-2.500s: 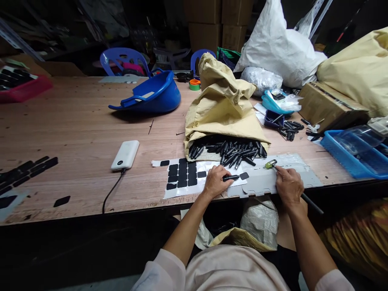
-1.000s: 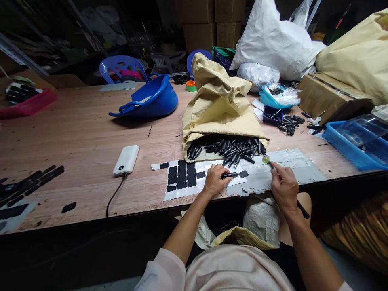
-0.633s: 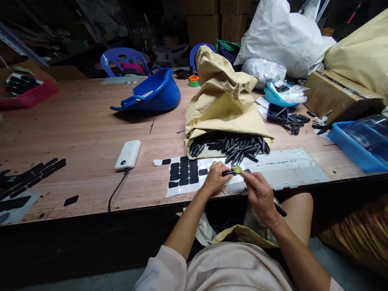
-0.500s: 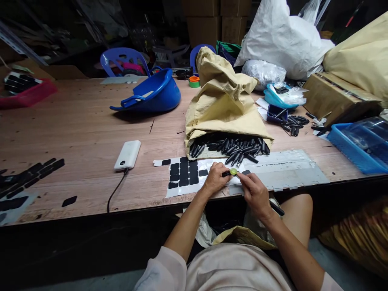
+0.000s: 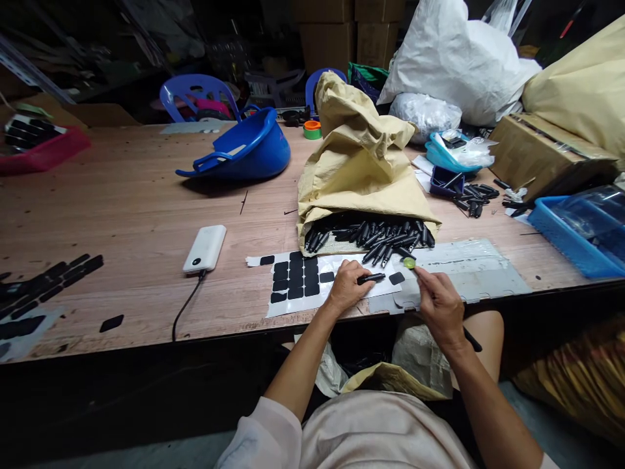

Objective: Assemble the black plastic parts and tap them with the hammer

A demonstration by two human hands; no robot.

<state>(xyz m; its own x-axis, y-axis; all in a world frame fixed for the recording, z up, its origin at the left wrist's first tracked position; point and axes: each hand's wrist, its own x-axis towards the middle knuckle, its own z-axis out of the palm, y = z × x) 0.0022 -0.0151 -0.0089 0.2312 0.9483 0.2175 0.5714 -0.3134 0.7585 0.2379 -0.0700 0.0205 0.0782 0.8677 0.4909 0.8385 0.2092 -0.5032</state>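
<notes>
My left hand [image 5: 346, 286] rests at the front of the table, its fingers closed on a small black tapered handle-like piece [image 5: 372, 279] that points right. To its right, my right hand [image 5: 439, 305] is closed round a tool with a round yellow-green tip [image 5: 409, 262]. The tool's black rear end [image 5: 472, 340] sticks out behind the wrist. Under my left hand lies a white sheet [image 5: 271, 309] bearing rows of black rounded stickers [image 5: 296, 283]. One black sticker [image 5: 396, 278] lies between my hands. Just beyond, many similar black pieces [image 5: 381, 244] spill from a tan sack [image 5: 356, 176].
A white power bank [image 5: 205, 249] with a cable lies left. Behind it a blue basin [image 5: 258, 150] is tipped over. More black pieces [image 5: 474, 200], a blue tray [image 5: 576, 238] and a cardboard box [image 5: 551, 153] are on the right. The table's front edge is close to my wrists.
My right hand has moved right and away from my left hand, taking the yellow-green tip off the black piece. My left hand stays in place with the piece.
</notes>
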